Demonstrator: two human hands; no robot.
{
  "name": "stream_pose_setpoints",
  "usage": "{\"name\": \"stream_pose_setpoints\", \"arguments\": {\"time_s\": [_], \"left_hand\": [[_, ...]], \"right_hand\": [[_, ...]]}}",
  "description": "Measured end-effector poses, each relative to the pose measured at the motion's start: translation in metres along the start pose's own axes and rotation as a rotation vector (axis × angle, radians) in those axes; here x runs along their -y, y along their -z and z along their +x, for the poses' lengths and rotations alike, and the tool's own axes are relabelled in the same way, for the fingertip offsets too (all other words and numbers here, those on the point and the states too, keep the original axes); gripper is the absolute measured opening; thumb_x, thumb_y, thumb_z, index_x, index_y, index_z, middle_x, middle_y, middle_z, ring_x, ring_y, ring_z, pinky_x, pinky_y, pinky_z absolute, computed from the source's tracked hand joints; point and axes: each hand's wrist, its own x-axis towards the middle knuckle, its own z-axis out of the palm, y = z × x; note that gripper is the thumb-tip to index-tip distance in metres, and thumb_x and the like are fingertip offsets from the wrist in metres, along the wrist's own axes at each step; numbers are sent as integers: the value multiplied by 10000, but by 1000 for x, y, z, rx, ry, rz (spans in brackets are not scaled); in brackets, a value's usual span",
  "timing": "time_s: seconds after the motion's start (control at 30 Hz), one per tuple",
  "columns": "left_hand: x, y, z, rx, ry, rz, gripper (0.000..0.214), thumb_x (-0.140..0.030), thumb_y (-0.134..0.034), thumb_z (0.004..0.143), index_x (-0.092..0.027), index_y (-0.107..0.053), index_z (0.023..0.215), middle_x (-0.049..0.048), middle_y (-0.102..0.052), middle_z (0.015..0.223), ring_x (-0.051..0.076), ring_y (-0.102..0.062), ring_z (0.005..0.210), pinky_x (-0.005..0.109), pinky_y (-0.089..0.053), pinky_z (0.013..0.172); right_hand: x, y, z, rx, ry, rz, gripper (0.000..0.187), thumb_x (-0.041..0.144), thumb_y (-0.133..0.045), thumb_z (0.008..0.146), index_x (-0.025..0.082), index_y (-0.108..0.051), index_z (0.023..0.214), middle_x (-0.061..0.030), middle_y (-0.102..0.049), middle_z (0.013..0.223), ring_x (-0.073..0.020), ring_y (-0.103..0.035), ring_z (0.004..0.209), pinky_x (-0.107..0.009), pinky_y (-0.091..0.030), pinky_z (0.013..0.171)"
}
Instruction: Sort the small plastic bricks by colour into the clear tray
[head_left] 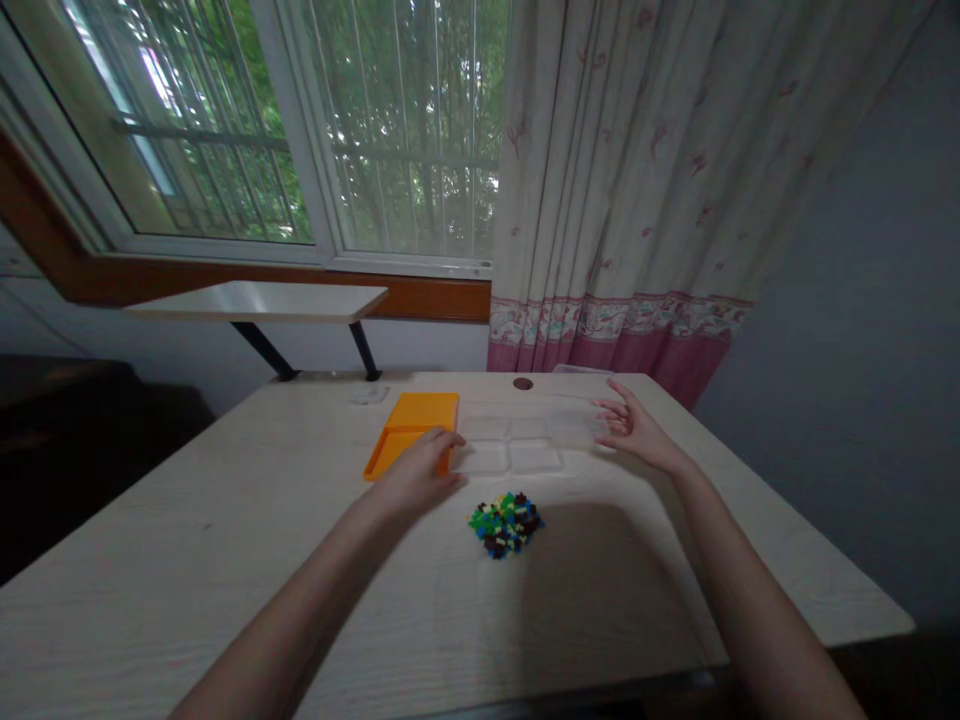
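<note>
A clear plastic compartment tray (517, 455) lies on the pale wooden table (225, 560), with an orange tray (420, 412) just to its left. My left hand (416, 475) rests at the clear tray's left edge, fingers curled over the orange tray's near corner. My right hand (634, 425) touches the clear tray's right end, fingers spread. A small heap of several coloured building bricks (506, 523) sits in front of the trays, between my hands.
A clear lid or box (581, 372) lies at the table's far edge near a round cable hole (523, 383). A small clear item (369, 395) sits far left of the orange tray. A shelf (255, 300), window and curtain (637, 200) stand behind.
</note>
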Motion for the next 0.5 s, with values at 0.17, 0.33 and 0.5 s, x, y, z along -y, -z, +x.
{"name": "stream_pose_setpoints", "arguments": {"time_s": [0.17,0.33,0.5], "left_hand": [[14,-1,2,116,26,182,297,-265,-565,701,-173,-593,982,75,-579,993,217,-545,934,305,-405,836],[19,-4,3,172,31,213,238,-246,-522,728,-172,-618,933,74,-620,921,210,-564,878,283,-406,773],[19,-6,4,178,39,225,188,-231,-522,730,-170,-627,874,68,-629,872,193,-568,807,265,-396,715]], "right_hand": [[-39,41,-7,-52,-157,-101,1033,296,-754,520,251,-161,1364,-122,-469,1161,-172,-543,885,-345,-483,819],[-65,39,-10,50,-226,-115,1022,219,-740,514,225,-170,1362,-139,-458,1191,-172,-554,890,-323,-504,773],[-70,31,-8,157,-240,-86,1067,199,-739,536,204,-84,1379,-179,-412,1263,-209,-496,1081,-360,-461,853]]}}
